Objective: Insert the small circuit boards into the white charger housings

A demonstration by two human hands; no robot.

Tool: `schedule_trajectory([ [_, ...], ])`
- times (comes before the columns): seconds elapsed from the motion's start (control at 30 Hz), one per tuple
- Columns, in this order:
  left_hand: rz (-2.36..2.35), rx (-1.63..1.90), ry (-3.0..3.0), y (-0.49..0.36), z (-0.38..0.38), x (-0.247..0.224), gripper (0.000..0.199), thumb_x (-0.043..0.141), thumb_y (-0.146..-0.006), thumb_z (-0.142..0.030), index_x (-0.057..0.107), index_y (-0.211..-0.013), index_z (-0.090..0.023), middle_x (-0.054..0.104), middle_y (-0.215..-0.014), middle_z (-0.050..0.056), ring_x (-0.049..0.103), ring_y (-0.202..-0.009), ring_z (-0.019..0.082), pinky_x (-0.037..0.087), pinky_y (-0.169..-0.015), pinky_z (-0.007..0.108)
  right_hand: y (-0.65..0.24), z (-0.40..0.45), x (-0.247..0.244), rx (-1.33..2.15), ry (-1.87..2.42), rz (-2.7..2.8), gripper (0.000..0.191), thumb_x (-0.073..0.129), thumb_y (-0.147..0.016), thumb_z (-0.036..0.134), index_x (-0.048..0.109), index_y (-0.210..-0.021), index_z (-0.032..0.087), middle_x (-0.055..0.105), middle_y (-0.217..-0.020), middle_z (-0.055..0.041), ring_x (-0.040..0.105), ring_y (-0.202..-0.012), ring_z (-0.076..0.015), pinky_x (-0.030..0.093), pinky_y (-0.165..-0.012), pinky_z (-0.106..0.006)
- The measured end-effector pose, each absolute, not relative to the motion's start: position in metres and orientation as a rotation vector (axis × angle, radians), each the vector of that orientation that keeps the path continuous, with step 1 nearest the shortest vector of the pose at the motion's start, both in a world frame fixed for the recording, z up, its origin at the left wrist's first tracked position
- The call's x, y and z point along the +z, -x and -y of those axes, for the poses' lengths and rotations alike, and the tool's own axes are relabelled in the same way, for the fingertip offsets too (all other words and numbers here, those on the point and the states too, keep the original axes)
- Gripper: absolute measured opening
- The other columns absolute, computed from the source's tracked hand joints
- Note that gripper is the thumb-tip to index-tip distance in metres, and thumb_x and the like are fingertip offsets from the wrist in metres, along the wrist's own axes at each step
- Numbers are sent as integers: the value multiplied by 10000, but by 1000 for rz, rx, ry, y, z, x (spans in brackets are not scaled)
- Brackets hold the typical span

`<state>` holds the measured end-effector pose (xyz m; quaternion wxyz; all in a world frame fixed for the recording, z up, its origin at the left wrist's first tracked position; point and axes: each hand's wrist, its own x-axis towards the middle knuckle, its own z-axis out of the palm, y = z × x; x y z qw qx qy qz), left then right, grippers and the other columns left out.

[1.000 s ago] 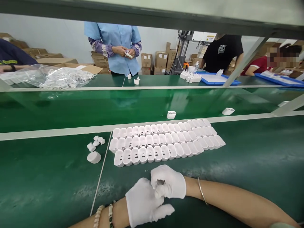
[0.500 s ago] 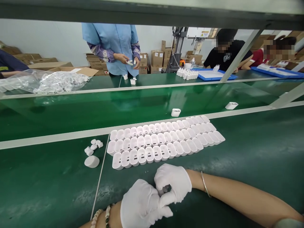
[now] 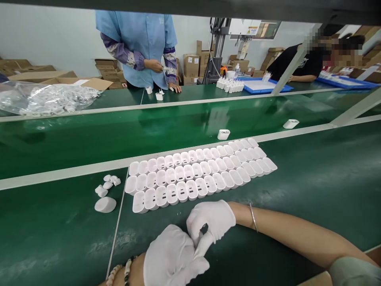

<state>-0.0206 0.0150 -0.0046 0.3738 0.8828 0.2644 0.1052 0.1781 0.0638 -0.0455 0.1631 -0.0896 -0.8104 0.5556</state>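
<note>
My left hand [image 3: 169,252], in a white glove, is at the bottom of the view with its fingers drawn in against the other hand. Touching it from the right is my right hand [image 3: 212,222], also gloved, with thumb and fingers curled into a pinch. Whatever lies between the fingertips, if anything, is hidden by the gloves. Just beyond the hands stand rows of open white oval plastic housings [image 3: 182,191], some with dark slots inside. A larger white oval piece [image 3: 105,204] lies to the left, below several small white pieces [image 3: 108,182].
A green conveyor belt [image 3: 119,135] crosses beyond a pale rail, carrying two white housings [image 3: 223,134]. Across it a person in blue [image 3: 143,51] handles white parts. A plastic bag of parts [image 3: 59,97], blue trays [image 3: 264,87] and a slanted post [image 3: 293,63] stand there.
The whole view has shifted slightly. My hands stay together, fingers still closed. The person across has lowered one hand to the table; a person at the right has leaned further right.
</note>
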Motion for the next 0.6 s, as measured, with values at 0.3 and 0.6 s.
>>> schedule_trajectory([
  [0.3, -661, 245, -2229, 18, -16, -4, 260, 543, -930, -364, 602, -1094, -171, 629, -1079, 63, 625, -873, 165, 552, -759, 343, -174, -63, -50, 1646, 175, 2120, 546, 638, -697, 654, 594, -590, 121, 557, -677, 20, 485, -534, -24, 378, -507, -135],
  [0.6, -569, 256, -2291, 18, -16, -5, 250, 529, -935, -373, 610, -1063, -174, 633, -1053, 56, 619, -844, 155, 547, -742, 327, -174, -65, -55, 1628, 174, 2112, 515, 677, -731, 585, 570, -557, 113, 532, -659, 28, 461, -518, -10, 360, -484, -123],
])
